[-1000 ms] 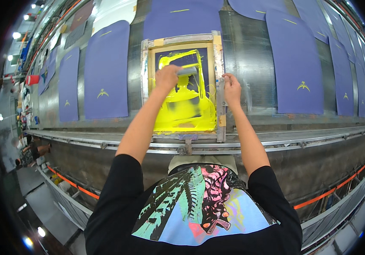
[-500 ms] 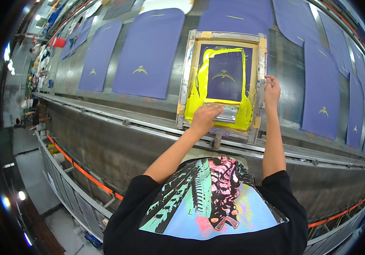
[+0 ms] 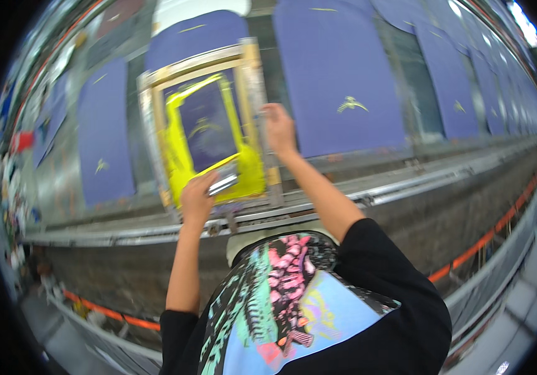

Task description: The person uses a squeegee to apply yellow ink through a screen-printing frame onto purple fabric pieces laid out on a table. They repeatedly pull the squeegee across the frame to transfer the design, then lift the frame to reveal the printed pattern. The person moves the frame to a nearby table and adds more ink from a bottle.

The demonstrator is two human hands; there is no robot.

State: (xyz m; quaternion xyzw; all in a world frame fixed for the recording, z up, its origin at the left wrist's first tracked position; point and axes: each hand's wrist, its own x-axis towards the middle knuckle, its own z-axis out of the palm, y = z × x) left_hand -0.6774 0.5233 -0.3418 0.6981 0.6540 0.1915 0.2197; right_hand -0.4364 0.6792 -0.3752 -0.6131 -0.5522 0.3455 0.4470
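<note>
Head view: the screen frame (image 3: 193,61) has shifted toward nine o'clock, uncovering a printed sheet (image 3: 337,62) at three; left fingers (image 3: 206,180) clamp the squeegee (image 3: 223,182), right fingers (image 3: 275,112) the frame.

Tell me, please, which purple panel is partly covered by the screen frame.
The purple panel whose rounded far end sticks out beyond the screen frame; the other purple panels lie clear of it.
</note>
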